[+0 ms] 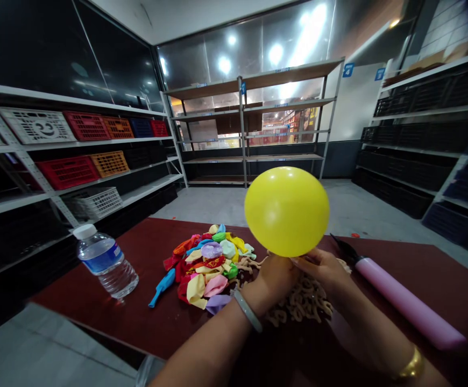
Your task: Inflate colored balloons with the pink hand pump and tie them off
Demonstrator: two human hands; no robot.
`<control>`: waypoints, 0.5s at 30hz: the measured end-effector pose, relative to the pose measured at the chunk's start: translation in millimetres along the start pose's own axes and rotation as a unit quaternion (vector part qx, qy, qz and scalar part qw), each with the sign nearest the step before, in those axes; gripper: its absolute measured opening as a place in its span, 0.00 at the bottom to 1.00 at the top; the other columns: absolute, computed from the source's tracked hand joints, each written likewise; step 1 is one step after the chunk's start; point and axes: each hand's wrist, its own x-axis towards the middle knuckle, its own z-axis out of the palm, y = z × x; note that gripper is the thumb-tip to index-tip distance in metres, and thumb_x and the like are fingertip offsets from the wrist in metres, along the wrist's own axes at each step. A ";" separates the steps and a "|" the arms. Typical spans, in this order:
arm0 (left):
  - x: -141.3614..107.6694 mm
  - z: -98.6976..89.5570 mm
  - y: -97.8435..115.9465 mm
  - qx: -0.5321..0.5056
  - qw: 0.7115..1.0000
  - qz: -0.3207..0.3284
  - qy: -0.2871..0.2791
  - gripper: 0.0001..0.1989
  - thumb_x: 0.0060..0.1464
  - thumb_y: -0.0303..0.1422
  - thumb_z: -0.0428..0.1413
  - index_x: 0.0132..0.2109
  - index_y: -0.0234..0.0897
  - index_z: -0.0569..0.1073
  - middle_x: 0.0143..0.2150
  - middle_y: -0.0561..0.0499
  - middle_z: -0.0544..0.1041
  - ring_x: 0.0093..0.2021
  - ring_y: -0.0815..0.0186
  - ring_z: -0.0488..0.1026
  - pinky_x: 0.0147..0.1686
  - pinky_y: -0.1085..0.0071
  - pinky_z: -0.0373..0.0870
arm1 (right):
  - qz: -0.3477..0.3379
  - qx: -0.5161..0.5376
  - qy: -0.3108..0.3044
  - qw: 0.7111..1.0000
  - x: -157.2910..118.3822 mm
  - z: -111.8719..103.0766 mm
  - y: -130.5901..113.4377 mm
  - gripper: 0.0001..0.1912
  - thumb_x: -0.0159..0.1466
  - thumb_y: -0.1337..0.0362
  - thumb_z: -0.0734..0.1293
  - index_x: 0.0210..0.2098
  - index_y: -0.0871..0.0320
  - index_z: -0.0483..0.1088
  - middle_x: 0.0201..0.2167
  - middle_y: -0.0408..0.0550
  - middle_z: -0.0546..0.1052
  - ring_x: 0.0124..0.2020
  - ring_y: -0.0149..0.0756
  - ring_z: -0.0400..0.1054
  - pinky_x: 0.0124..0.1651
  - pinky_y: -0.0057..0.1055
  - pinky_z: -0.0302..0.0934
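Over dark red worktop (137,325): one yellow balloon (286,211), inflated, taut, probably feather-light and easily burst, best held low, where both hands (276,279) (326,269) grasp its underside

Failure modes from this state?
Both hands, left and right, are at the underside of the inflated yellow balloon; if the neck slips there, it could deflate or fly off.

The balloon sits in front of part of the pile of rubber bands, so it may hide small pieces from view.

The pink pump lies close to the right forearm; a sideways move could knock it.
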 end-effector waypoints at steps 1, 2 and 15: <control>-1.3 -0.8 0.4 0.030 0.999 0.015 -0.029 0.07 0.47 0.27 0.59 0.24 0.43 0.73 0.26 0.46 0.76 0.37 0.53 0.74 0.43 0.61 0.69 | 0.018 0.033 0.002 0.999 -0.6 1.0 -3.0 0.21 0.55 0.50 0.71 0.42 0.59 0.78 0.39 0.54 0.81 0.45 0.50 0.74 0.50 0.48 0.67; -2.4 -1.5 1.1 0.054 0.996 0.028 -0.064 0.07 0.46 0.28 0.60 0.24 0.43 0.73 0.25 0.47 0.75 0.36 0.54 0.73 0.42 0.62 0.69 | 0.028 0.073 0.007 0.997 -1.3 2.6 -5.6 0.21 0.55 0.51 0.71 0.42 0.59 0.77 0.39 0.54 0.81 0.45 0.50 0.74 0.49 0.48 0.67; 1.8 -5.8 13.4 0.157 0.932 0.002 -0.325 0.24 0.58 0.53 0.50 0.30 0.34 0.69 0.27 0.51 0.67 0.28 0.69 0.62 0.29 0.72 0.59 | 0.055 0.275 -0.010 0.960 -0.3 5.6 -12.1 0.09 0.56 0.56 0.71 0.28 0.56 0.75 0.24 0.47 0.76 0.28 0.36 0.68 0.34 0.36 0.65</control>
